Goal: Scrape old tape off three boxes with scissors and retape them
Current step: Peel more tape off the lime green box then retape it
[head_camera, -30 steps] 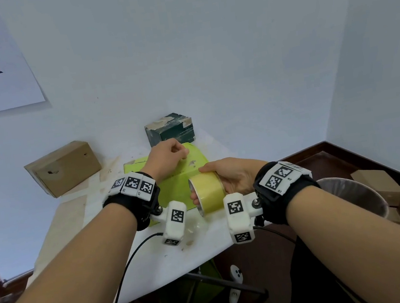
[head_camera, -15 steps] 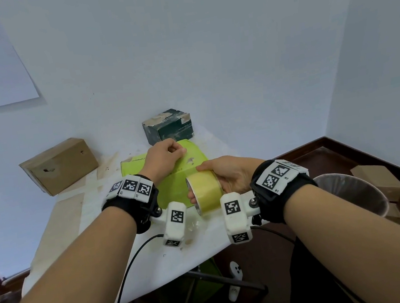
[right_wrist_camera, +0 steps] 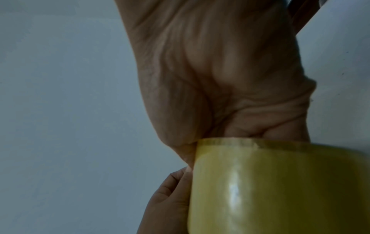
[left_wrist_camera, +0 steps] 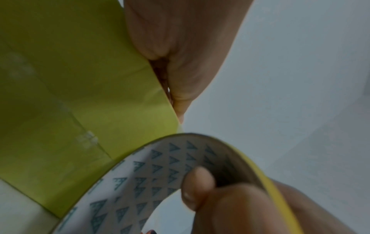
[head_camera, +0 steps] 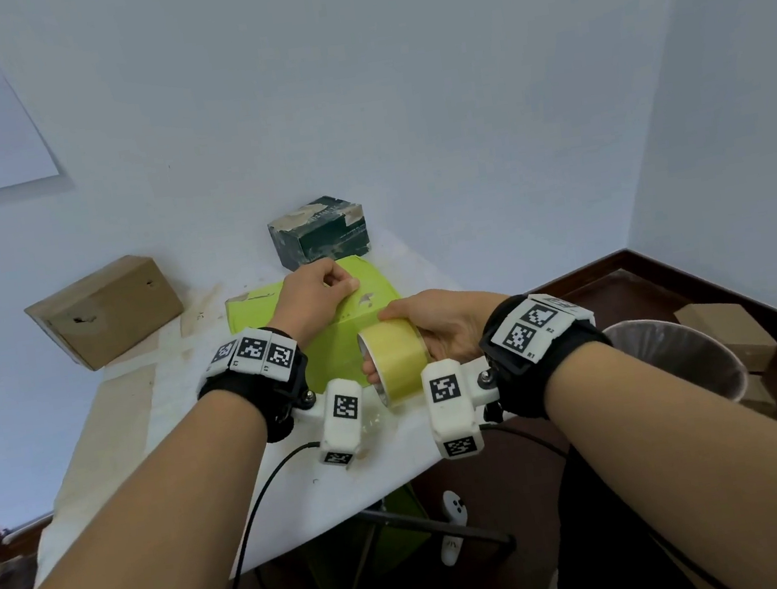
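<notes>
A lime-green box (head_camera: 255,307) (left_wrist_camera: 70,79) lies on the white table (head_camera: 304,493). My left hand (head_camera: 322,290) (left_wrist_camera: 180,47) rests on its top, fingers curled and thumb against forefinger, seemingly pinning the clear tape end. At the box's near edge my right hand (head_camera: 436,332) (right_wrist_camera: 220,79) grips a yellowish tape roll (head_camera: 397,357) (right_wrist_camera: 280,190), thumb on its rim. One of its fingers (left_wrist_camera: 198,182) shows inside the printed core (left_wrist_camera: 140,174). No scissors are in view.
A brown cardboard box (head_camera: 107,311) stands at the table's back left and a dark green box (head_camera: 319,234) with torn tape behind the lime one. A lined bin (head_camera: 681,354) and more cartons (head_camera: 727,328) sit on the floor to the right.
Both hands keep their places on the green box and the roll. Only the head view has shifted slightly.
</notes>
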Available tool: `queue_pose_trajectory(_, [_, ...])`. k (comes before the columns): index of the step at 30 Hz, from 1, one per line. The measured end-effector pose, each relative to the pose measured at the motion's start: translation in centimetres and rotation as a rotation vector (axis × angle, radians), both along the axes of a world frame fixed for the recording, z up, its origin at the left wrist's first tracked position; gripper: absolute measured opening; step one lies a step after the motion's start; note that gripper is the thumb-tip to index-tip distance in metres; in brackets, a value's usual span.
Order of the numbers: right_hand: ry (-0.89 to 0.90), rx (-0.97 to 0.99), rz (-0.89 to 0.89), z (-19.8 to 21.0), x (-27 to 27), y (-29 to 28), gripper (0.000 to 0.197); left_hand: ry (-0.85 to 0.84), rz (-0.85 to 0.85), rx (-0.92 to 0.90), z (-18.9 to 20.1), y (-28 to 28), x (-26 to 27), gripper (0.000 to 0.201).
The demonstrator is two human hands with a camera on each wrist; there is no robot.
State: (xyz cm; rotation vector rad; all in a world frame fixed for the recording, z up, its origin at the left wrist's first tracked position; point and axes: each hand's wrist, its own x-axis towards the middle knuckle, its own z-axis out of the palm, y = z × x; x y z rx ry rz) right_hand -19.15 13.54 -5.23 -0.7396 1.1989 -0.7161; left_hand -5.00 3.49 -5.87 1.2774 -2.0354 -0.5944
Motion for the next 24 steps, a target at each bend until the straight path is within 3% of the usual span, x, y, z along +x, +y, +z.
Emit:
queue_pose_trajectory(19, [0.025,-0.004,0.006,-0.22,0.35,0.14,0.046,-0.13,0.0,-0.051,-0.04,-0.26,0.14,0.023])
queue_pose_trajectory(24, [0.022,-0.012,0.005,-0.26,0.35,0.23,0.045,-0.199,0.019,-0.109,-0.05,-0.15,0.07,0.01])
